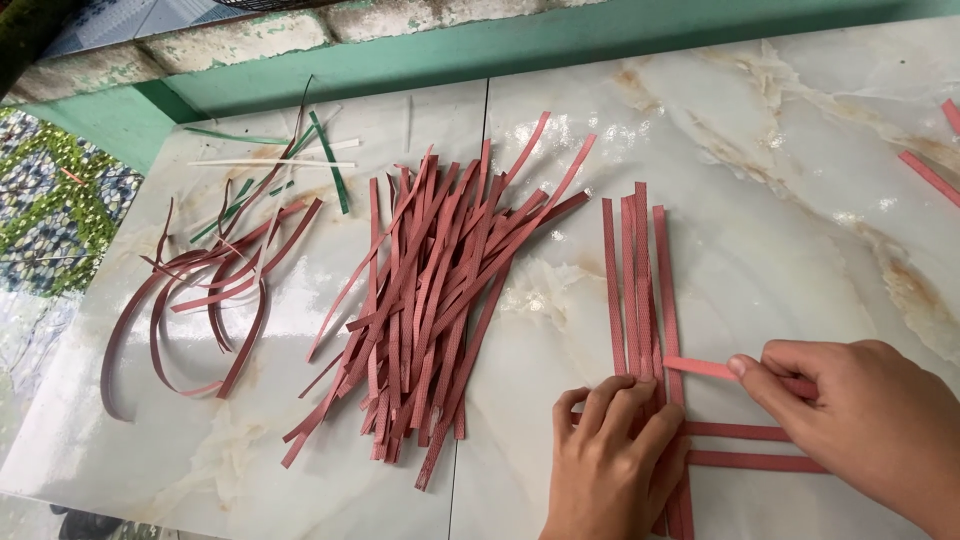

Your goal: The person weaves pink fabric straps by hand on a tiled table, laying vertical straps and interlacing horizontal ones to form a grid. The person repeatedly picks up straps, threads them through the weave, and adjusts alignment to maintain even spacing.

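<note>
Our left hand (612,455) presses the upright red strips (640,285) flat near the bench's (800,200) front edge; our right hand (850,410) pinches a crosswise strip (700,368). Lifting the left could let the weave slide apart

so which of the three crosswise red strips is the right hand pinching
The topmost crosswise strip, pinched by the right hand; the two lower ones lie flat, untouched.

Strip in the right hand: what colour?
Reddish-pink, like the woven strips; the strip in the right hand shows best in the head view.
</note>
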